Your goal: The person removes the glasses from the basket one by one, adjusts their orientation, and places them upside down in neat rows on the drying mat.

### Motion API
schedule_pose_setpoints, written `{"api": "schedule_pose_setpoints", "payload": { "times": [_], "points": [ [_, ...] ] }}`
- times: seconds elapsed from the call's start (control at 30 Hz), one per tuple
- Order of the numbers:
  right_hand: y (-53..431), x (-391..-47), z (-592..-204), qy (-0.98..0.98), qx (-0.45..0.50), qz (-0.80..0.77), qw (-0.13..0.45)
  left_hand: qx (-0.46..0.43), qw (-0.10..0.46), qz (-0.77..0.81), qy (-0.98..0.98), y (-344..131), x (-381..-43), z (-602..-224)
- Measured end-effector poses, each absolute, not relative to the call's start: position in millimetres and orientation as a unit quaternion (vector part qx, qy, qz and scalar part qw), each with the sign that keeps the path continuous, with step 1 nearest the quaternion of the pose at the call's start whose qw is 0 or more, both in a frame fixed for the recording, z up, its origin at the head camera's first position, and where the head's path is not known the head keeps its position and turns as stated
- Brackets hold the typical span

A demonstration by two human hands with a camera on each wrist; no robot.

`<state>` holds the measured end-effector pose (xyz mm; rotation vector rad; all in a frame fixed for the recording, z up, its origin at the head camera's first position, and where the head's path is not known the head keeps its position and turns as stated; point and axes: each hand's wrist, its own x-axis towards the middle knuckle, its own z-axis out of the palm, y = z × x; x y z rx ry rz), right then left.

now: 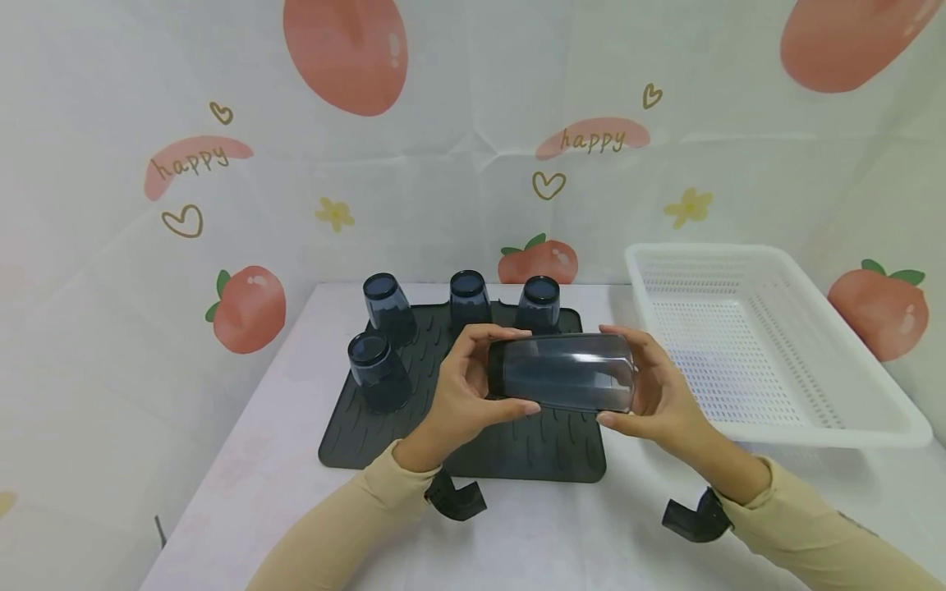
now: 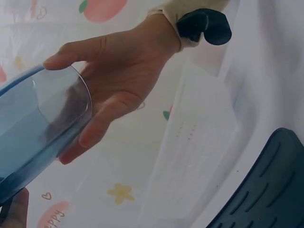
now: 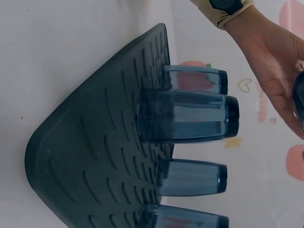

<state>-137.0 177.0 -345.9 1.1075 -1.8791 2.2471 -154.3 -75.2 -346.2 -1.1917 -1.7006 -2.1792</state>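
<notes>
A blue-tinted drinking glass [image 1: 565, 372] lies sideways in the air between both hands, above the front part of a dark ridged drying mat [image 1: 510, 453]. My left hand [image 1: 460, 398] grips its thick dark base end, thumb along the near side. Around the rim end curl the fingers and thumb of my right hand [image 1: 661, 398]; the left wrist view shows this right hand [image 2: 121, 71] at the clear rim. Several matching glasses stand upside down on the mat, among them a front-left glass [image 1: 380, 373] and a back-middle glass [image 1: 469, 300].
A white perforated plastic basket [image 1: 820, 435] stands on the table to the right of the mat. Behind the white-covered table [image 1: 547, 533] hangs a printed cloth [image 1: 443, 205] with fruit and hearts. Black straps with camera mounts sit at both wrists.
</notes>
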Motion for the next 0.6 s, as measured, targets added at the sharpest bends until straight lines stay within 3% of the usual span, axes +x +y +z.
{"api": "schedule_pose_setpoints", "payload": {
  "times": [0.6],
  "points": [
    [178, -137, -363, -0.739, 0.309, 0.594, -0.066, -0.42, 0.089, -0.752, -0.501, -68, -155, -341]
  ]
}}
